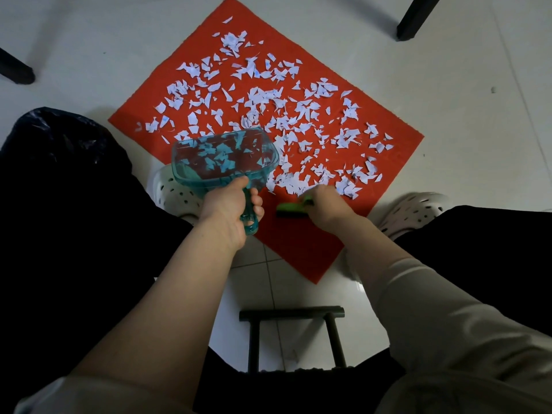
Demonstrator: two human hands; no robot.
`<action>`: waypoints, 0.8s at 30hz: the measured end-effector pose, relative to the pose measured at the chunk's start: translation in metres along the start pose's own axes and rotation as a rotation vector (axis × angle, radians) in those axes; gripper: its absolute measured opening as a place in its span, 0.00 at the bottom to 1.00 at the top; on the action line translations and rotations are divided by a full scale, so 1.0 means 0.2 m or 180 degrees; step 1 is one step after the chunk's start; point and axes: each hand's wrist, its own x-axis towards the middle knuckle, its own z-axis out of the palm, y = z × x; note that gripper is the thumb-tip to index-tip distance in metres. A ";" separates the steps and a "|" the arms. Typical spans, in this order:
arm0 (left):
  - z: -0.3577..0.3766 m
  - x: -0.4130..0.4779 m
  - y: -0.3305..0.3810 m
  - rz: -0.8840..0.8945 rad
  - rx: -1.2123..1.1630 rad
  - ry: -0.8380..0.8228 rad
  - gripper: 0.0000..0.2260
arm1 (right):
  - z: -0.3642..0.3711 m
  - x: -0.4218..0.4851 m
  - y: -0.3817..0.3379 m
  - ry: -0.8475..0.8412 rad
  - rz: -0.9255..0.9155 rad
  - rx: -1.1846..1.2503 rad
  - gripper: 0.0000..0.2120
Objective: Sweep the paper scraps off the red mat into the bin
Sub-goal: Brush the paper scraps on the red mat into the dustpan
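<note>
A red mat (pixel 301 252) lies on the tiled floor, its far half strewn with several white paper scraps (pixel 268 100). My left hand (pixel 230 209) grips the handle of a clear teal dustpan (pixel 224 159), lifted over the mat's near-left edge; scraps show through its tray. My right hand (pixel 327 204) holds a small green brush (pixel 291 209), its dark bristles down on the mat just short of the nearest scraps. A bin lined with a dark bag (pixel 56 135) stands left of the mat, beside my left knee.
My feet in white perforated clogs (pixel 176 194) (pixel 415 210) flank the mat's near corner. A dark stool frame (pixel 292 313) stands under me. Black furniture legs (pixel 412 22) (pixel 16 70) stand at the far right and far left.
</note>
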 end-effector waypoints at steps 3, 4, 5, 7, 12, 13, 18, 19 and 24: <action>-0.01 0.00 0.00 0.0010 -0.0013 0.0021 0.05 | -0.09 0.02 0.01 0.0576 -0.0083 0.0218 0.15; 0.00 0.01 0.00 0.0010 -0.0014 0.0024 0.05 | -0.10 0.02 0.01 0.0561 -0.0109 0.0284 0.15; 0.00 0.01 0.00 0.0012 -0.0012 0.0025 0.05 | -0.11 0.02 0.01 0.0419 -0.0115 0.0326 0.15; 0.00 0.01 0.00 0.0018 -0.0015 0.0002 0.05 | -0.08 0.01 0.01 -0.0075 -0.0040 0.0310 0.12; 0.01 0.01 0.00 0.0017 -0.0043 -0.0037 0.06 | 0.06 -0.04 0.04 -0.0631 0.0022 -0.0104 0.10; 0.01 0.01 0.00 0.0017 -0.0037 -0.0022 0.07 | 0.06 -0.04 0.05 -0.0574 0.0069 -0.0099 0.10; 0.00 0.01 -0.01 0.0032 -0.0019 0.0037 0.07 | -0.05 0.00 0.06 0.0101 0.0155 0.0035 0.13; 0.01 0.01 -0.01 0.0029 -0.0013 0.0030 0.06 | -0.06 0.00 0.06 0.0244 0.0145 0.0083 0.13; 0.02 0.00 -0.01 0.0009 0.0027 -0.0043 0.05 | -0.02 -0.03 0.04 -0.0151 0.0188 -0.0033 0.10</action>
